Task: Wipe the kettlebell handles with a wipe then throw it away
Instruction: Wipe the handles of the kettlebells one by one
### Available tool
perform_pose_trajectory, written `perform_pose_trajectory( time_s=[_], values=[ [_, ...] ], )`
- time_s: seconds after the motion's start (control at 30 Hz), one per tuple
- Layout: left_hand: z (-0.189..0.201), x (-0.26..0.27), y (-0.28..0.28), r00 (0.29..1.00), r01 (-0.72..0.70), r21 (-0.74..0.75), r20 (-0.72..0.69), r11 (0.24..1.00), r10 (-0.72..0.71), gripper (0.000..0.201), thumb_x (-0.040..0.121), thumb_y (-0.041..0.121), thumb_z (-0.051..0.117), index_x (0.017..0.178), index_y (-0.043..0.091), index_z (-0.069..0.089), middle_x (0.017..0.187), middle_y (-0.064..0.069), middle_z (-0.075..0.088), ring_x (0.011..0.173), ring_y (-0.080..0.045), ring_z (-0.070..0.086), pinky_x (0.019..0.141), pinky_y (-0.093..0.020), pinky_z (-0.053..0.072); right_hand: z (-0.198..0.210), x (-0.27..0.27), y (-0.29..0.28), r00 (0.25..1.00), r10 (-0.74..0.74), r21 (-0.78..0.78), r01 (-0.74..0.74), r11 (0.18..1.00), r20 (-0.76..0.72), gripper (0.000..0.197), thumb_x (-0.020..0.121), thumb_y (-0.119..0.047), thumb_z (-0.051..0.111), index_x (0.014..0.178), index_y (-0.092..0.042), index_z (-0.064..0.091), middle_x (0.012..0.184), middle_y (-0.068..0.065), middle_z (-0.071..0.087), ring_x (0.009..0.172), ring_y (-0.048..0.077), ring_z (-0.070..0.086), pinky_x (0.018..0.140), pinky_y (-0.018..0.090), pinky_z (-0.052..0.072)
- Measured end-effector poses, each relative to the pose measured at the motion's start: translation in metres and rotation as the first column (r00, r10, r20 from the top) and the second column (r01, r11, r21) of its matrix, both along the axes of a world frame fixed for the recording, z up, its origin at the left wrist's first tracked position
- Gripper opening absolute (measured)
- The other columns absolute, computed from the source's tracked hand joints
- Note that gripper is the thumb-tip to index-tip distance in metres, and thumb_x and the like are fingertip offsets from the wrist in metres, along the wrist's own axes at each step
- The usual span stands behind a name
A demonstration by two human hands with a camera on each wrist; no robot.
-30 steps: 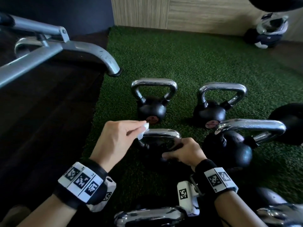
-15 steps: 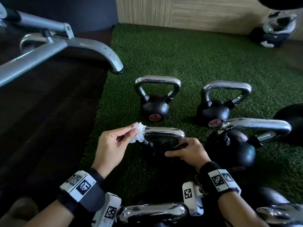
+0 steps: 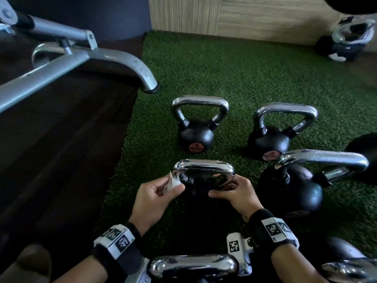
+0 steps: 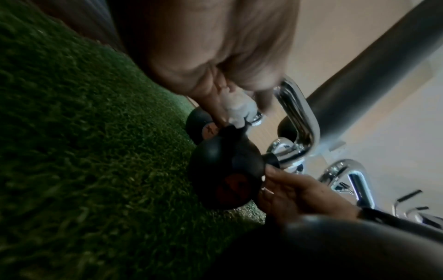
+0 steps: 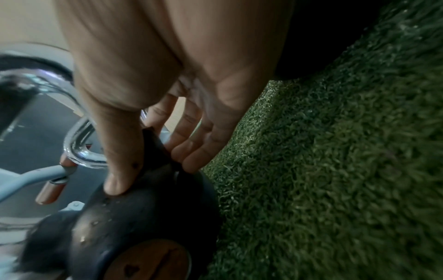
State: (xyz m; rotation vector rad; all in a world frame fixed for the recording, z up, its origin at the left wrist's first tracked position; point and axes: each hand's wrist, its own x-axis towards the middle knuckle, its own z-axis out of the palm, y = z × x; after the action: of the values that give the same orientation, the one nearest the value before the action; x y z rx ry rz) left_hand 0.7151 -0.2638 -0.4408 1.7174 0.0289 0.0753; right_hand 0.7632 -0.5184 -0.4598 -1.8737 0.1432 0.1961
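At the far left a grey metal bench frame (image 3: 85, 58) stands on the dark floor (image 3: 51, 150), its foot at the edge of the green turf (image 3: 234, 74). The left hand (image 3: 155, 197) is the left grip: thumb and fingers pinch a crumpled white wipe (image 3: 173, 181), pressed to the left lower end of the chrome handle (image 3: 204, 168) where it joins the black body. The left wrist view shows the wipe (image 4: 239, 109) bunched between the fingertips against that end of the handle. The kettlebell (image 3: 201, 185) stands upright on the turf between the two hands. The right hand (image 3: 234, 194) is the right grip: it grasps the right shoulder of the kettlebell (image 5: 143, 199), thumb on the near face and fingers curled round the handle's base. Beyond stand two smaller kettlebells (image 3: 196, 131), and a larger kettlebell (image 3: 293, 186) sits just to the right of the right hand.
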Motion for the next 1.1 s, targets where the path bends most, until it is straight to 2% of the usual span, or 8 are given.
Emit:
perform_pose_trajectory(
  time_s=[0.1,0.37,0.5,0.57,0.67,0.73,0.93,1.1],
  values=[
    [-0.001,0.012,-0.004,0.99,-0.124,0.26,0.093,0.958,0.103,0.023,0.089,0.037,0.079,0.068,0.026,0.077,0.077,0.01,0.078,0.076,-0.014,0.073,0.075,-0.033,0.054,-0.002,0.001,-0.002,0.996,0.069,-0.002,-0.069,0.998,0.062,0.05,0.05,-0.021,0.103,0.092,-0.015,0.078,0.09,0.003,0.081,0.09,0.025,0.077,0.088,0.045,0.062],
    [0.017,0.078,-0.013,0.989,-0.046,0.439,0.146,0.897,-0.02,0.012,0.093,0.037,0.074,0.096,0.029,0.082,0.071,0.016,0.074,0.072,0.005,0.067,0.069,-0.007,0.043,-0.009,0.015,0.01,0.938,0.342,-0.127,-0.334,0.934,0.046,0.038,0.065,-0.014,0.083,0.098,-0.008,0.064,0.091,0.023,0.067,0.074,0.021,0.059,0.075,0.058,0.056],
    [0.022,0.09,-0.016,0.981,0.003,0.465,0.173,0.885,-0.094,0.014,0.094,0.029,0.073,0.104,0.026,0.082,0.069,0.015,0.072,0.068,0.009,0.064,0.07,-0.008,0.044,0.001,0.024,0.017,0.903,0.424,-0.061,-0.428,0.902,-0.073,0.021,0.08,-0.008,0.071,0.1,-0.003,0.066,0.077,0.02,0.067,0.066,0.023,0.068,0.06,0.035,0.055],
    [0.024,0.09,-0.014,0.991,0.045,0.461,0.095,0.886,-0.099,0.017,0.096,0.032,0.069,0.108,0.028,0.081,0.076,0.016,0.076,0.076,0.009,0.068,0.077,-0.012,0.048,0.004,0.028,0.016,0.944,0.326,-0.029,-0.328,0.944,-0.047,0.015,0.084,-0.029,0.082,0.085,-0.017,0.072,0.071,0.004,0.066,0.059,0.013,0.063,0.055,0.03,0.051],
    [0.021,0.081,-0.012,0.991,0.093,0.43,0.043,0.898,-0.123,0.023,0.101,0.03,0.065,0.119,0.028,0.077,0.089,0.017,0.079,0.091,0.008,0.071,0.091,-0.021,0.055,-0.009,0.035,0.016,0.981,0.193,-0.052,-0.192,0.98,0.001,0.073,0.048,-0.08,0.084,0.107,-0.037,0.075,0.096,-0.005,0.075,0.084,0.013,0.071,0.08,0.04,0.061],
    [0.02,0.076,-0.013,0.99,0.07,0.46,0.079,0.885,-0.12,0.023,0.1,0.027,0.067,0.121,0.025,0.077,0.091,0.014,0.08,0.089,0.008,0.071,0.09,-0.023,0.057,-0.019,0.034,0.022,0.971,0.24,-0.034,-0.24,0.97,-0.006,0.092,0.046,-0.084,0.081,0.124,-0.036,0.071,0.114,-0.006,0.077,0.106,0.012,0.073,0.101,0.044,0.057],
    [0.043,0.074,-0.023,0.987,-0.011,0.488,0.147,0.873,-0.07,0.033,0.104,0.038,0.06,0.093,0.014,0.078,0.07,0.011,0.072,0.068,0.007,0.061,0.061,-0.019,0.047,-0.017,0.03,0.028,0.984,0.175,0.031,-0.175,0.984,-0.022,0.082,0.055,-0.064,0.084,0.125,-0.023,0.074,0.113,-0.005,0.078,0.105,0.008,0.074,0.103,0.042,0.056],
    [0.049,0.084,-0.025,0.996,0.034,0.374,0.058,0.927,-0.06,0.028,0.1,0.046,0.063,0.097,0.025,0.08,0.094,0.006,0.081,0.095,0.003,0.072,0.087,-0.037,0.061,-0.021,0.03,0.026,0.989,0.151,0.03,-0.151,0.988,0.0,0.078,0.057,-0.063,0.086,0.122,-0.021,0.076,0.109,-0.007,0.079,0.104,0.007,0.074,0.102,0.041,0.057]
  ],
)
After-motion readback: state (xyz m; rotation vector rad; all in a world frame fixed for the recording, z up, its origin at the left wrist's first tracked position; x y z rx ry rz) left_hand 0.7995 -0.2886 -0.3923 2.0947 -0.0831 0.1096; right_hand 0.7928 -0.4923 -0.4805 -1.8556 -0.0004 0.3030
